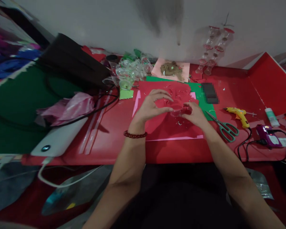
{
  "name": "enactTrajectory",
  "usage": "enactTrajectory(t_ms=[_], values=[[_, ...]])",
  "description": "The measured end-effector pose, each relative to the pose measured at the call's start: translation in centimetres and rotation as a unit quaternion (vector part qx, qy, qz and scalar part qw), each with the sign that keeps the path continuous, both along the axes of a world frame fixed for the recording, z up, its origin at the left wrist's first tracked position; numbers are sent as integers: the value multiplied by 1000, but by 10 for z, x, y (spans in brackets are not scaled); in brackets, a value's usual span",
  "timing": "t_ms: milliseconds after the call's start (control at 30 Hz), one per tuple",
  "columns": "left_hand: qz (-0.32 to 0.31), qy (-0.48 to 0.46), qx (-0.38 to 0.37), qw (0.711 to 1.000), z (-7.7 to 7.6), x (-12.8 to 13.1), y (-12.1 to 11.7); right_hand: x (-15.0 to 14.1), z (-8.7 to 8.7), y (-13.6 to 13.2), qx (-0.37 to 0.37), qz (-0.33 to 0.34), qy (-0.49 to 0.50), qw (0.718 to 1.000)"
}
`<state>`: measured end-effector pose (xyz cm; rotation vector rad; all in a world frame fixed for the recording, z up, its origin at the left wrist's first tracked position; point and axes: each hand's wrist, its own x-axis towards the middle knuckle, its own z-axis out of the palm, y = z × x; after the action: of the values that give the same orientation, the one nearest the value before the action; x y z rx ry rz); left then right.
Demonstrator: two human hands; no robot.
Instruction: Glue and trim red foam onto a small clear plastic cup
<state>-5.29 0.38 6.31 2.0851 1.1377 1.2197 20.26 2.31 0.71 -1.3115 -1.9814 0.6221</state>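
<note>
At mid-counter, above a red sheet [162, 128], a clear plastic cup [177, 112] is held between the two hands; its outline merges with the red behind it, and its tilt cannot be told. The right hand [194, 115] closes thumb and fingers about the cup's right end, which hides some fingertips. The left hand [153, 106] is spread wide, fingers arched away from the thumb; whether the thumb tip, at the cup's left edge, touches it cannot be told. Beneath the red sheet, pink paper [173, 139] shows only at its margins, and a green sheet [197, 87] is largely covered. Beyond, heaped cups [133, 70] overlap too closely to count; a dark oblong object [209, 93] is pixelated. At right, scissors [225, 128] reach the green sheet with their tips, near a yellow glue gun [239, 114]. A strip of red counter [173, 151] runs between the pink paper and the front edge, and a wider stretch extends leftward to two clear strips [91, 135]. An upright red board [270, 86] bounds the right side.
</note>
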Motion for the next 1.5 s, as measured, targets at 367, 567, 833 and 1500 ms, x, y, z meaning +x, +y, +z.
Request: enactTrajectory(t_ms=[367, 567, 833, 1500], values=[[27, 7, -6, 1000, -10, 19, 0, -32, -1, 2, 35, 13, -30, 999], [40, 16, 25, 999, -5, 25, -4, -24, 3, 1, 25, 17, -54, 998], [41, 86, 16, 995, -7, 41, -7, -28, 3, 0, 37, 57, -71, 995], [107, -179, -213, 954, -15, 39, 1, -27, 11, -2, 6, 90, -86, 992]])
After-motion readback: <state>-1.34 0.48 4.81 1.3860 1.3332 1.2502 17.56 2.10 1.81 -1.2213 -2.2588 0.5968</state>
